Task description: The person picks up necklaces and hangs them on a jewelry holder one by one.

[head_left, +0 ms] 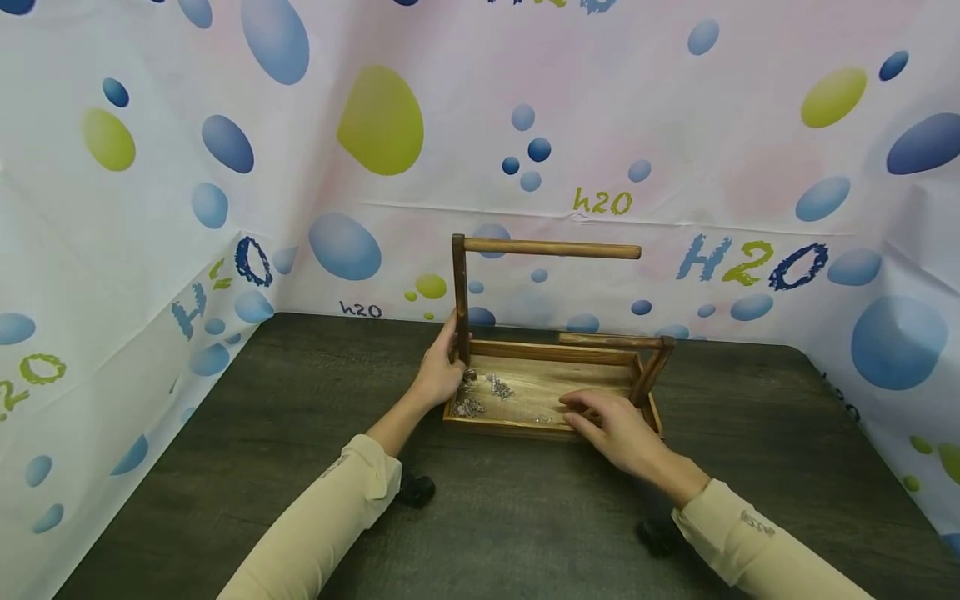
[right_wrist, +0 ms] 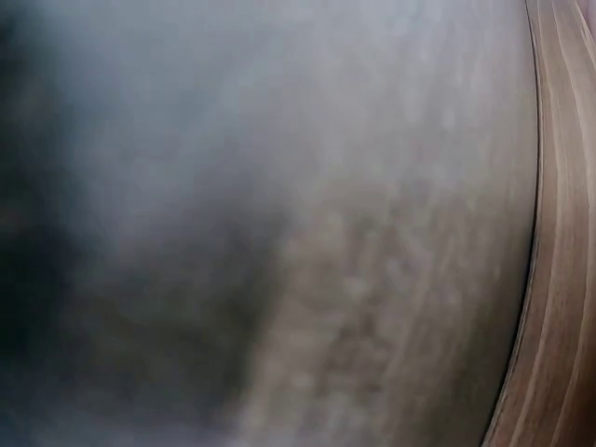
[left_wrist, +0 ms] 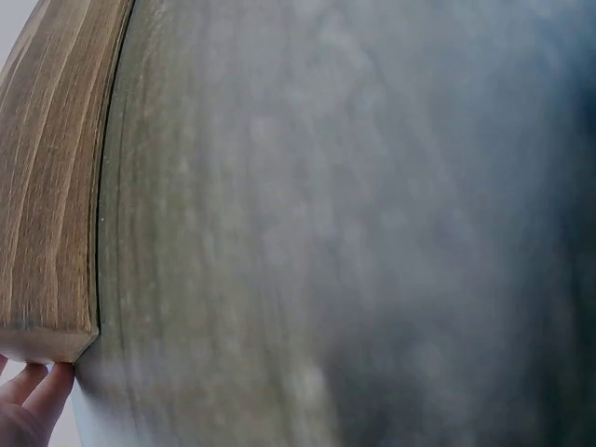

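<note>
A wooden tray (head_left: 517,431) stands on the dark table, with a tall handle frame (head_left: 551,247) on its left and a lower wooden bar (head_left: 615,341) at its right. My left hand (head_left: 437,372) grips the tray's left end by the upright post. Fingertips (left_wrist: 48,396) touch the tray's corner in the left wrist view. Over the right part of the tray floor is my right hand (head_left: 618,429), thumb and forefinger apart; whether its fingers touch anything is hidden. Small silvery pieces, like jewellery, lie in a pile (head_left: 469,407), a cluster (head_left: 499,387) and a few bits (head_left: 542,418) near the right hand.
The dark wood-grain table (head_left: 517,517) spreads around the tray. A printed curtain (head_left: 465,125) with coloured ovals hangs behind and at both sides. The right wrist view shows the tray's side wall (right_wrist: 563,233) close by, with the remainder blurred.
</note>
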Action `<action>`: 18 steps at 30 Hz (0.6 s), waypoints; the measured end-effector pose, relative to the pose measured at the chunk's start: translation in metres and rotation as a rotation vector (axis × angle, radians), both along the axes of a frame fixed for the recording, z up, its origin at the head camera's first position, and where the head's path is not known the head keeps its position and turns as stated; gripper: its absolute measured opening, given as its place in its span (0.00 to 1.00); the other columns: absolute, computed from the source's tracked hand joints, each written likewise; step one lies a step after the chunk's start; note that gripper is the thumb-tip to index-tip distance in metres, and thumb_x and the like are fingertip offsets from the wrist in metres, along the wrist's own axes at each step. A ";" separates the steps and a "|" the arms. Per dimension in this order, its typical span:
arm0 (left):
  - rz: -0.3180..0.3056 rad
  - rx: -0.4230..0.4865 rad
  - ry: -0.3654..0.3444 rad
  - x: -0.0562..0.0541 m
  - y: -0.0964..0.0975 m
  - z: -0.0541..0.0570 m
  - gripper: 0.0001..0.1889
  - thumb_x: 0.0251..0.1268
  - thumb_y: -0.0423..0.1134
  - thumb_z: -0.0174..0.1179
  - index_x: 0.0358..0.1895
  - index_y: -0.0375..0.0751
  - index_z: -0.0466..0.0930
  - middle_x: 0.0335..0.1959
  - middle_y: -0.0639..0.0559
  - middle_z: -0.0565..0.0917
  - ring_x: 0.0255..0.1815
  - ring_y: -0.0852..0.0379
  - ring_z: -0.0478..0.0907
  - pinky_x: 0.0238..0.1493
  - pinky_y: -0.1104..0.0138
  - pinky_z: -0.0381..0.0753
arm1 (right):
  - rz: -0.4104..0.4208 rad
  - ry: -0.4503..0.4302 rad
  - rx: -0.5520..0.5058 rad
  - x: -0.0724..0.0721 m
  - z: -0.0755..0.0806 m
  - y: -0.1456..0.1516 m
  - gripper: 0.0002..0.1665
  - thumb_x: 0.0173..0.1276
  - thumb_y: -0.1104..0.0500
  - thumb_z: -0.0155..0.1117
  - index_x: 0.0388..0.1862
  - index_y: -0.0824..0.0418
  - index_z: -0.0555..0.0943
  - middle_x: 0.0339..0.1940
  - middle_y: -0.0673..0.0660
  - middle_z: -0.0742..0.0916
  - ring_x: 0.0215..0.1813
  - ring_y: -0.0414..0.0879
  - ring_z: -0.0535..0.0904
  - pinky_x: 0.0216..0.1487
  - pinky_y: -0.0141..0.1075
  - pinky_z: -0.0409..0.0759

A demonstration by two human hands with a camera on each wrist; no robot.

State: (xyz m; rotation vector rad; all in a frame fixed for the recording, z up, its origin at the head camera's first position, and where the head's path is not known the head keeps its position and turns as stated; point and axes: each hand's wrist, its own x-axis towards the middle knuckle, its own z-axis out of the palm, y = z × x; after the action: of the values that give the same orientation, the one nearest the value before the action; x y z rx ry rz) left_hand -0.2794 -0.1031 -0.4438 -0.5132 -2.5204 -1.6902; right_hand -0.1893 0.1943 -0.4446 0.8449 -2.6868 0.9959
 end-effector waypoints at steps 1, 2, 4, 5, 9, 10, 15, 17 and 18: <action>0.001 0.002 -0.004 0.000 0.000 0.000 0.52 0.61 0.12 0.43 0.83 0.60 0.41 0.67 0.32 0.72 0.68 0.40 0.71 0.49 0.55 0.71 | 0.005 -0.013 -0.001 -0.001 0.000 0.000 0.15 0.73 0.61 0.65 0.55 0.62 0.84 0.47 0.52 0.88 0.43 0.43 0.85 0.43 0.40 0.83; 0.000 0.008 -0.009 -0.001 0.000 0.000 0.52 0.61 0.12 0.43 0.83 0.61 0.41 0.67 0.32 0.72 0.68 0.41 0.71 0.49 0.55 0.71 | 0.011 -0.030 -0.004 -0.002 0.001 0.000 0.14 0.73 0.60 0.64 0.55 0.62 0.84 0.47 0.51 0.88 0.42 0.42 0.85 0.42 0.39 0.83; -0.011 0.030 -0.012 -0.002 0.000 0.000 0.52 0.60 0.12 0.42 0.83 0.61 0.41 0.68 0.32 0.71 0.68 0.41 0.71 0.53 0.55 0.72 | 0.022 -0.072 -0.010 -0.005 0.003 0.001 0.12 0.73 0.59 0.64 0.53 0.61 0.85 0.45 0.50 0.88 0.40 0.41 0.84 0.41 0.38 0.82; -0.017 0.040 -0.011 -0.002 0.000 0.000 0.52 0.60 0.11 0.42 0.83 0.60 0.41 0.68 0.32 0.70 0.69 0.41 0.70 0.55 0.54 0.73 | 0.028 -0.096 -0.013 -0.006 0.004 0.001 0.12 0.74 0.59 0.63 0.52 0.60 0.85 0.44 0.49 0.88 0.40 0.40 0.84 0.40 0.37 0.82; -0.040 0.072 0.001 -0.003 0.000 0.000 0.52 0.59 0.10 0.40 0.83 0.57 0.42 0.70 0.31 0.67 0.70 0.41 0.69 0.61 0.51 0.72 | 0.056 -0.178 -0.017 -0.011 0.009 0.003 0.11 0.74 0.57 0.63 0.51 0.59 0.86 0.43 0.48 0.88 0.40 0.39 0.83 0.41 0.37 0.82; -0.041 0.074 0.004 -0.004 0.000 0.000 0.52 0.59 0.10 0.40 0.83 0.57 0.42 0.71 0.31 0.66 0.70 0.41 0.68 0.62 0.52 0.72 | 0.063 -0.194 -0.017 -0.012 0.010 0.004 0.11 0.75 0.57 0.63 0.51 0.59 0.86 0.43 0.47 0.87 0.41 0.39 0.83 0.41 0.37 0.82; -0.028 0.062 -0.001 -0.004 0.001 0.001 0.52 0.59 0.11 0.41 0.83 0.57 0.42 0.69 0.31 0.68 0.70 0.42 0.69 0.53 0.55 0.72 | 0.080 -0.252 -0.005 -0.018 0.015 0.007 0.13 0.74 0.57 0.63 0.52 0.59 0.86 0.45 0.47 0.87 0.44 0.41 0.83 0.44 0.38 0.81; -0.019 0.055 -0.003 -0.004 0.001 0.001 0.51 0.59 0.11 0.42 0.83 0.56 0.42 0.68 0.31 0.68 0.70 0.42 0.69 0.50 0.56 0.72 | 0.082 -0.274 -0.003 -0.020 0.017 0.007 0.13 0.74 0.57 0.63 0.52 0.59 0.86 0.45 0.48 0.87 0.45 0.41 0.83 0.45 0.39 0.81; -0.015 0.051 -0.001 -0.004 0.002 0.001 0.51 0.59 0.11 0.42 0.83 0.56 0.43 0.68 0.31 0.69 0.70 0.41 0.69 0.50 0.57 0.72 | 0.083 -0.286 -0.005 -0.021 0.018 0.008 0.13 0.74 0.57 0.63 0.52 0.59 0.86 0.45 0.48 0.87 0.45 0.41 0.83 0.45 0.39 0.81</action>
State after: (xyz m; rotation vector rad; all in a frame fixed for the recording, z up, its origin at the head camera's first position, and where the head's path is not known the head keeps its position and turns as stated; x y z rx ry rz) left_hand -0.2834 -0.1014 -0.4424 -0.5290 -2.4734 -1.7558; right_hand -0.2102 0.2019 -0.4270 0.8801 -2.9020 1.2265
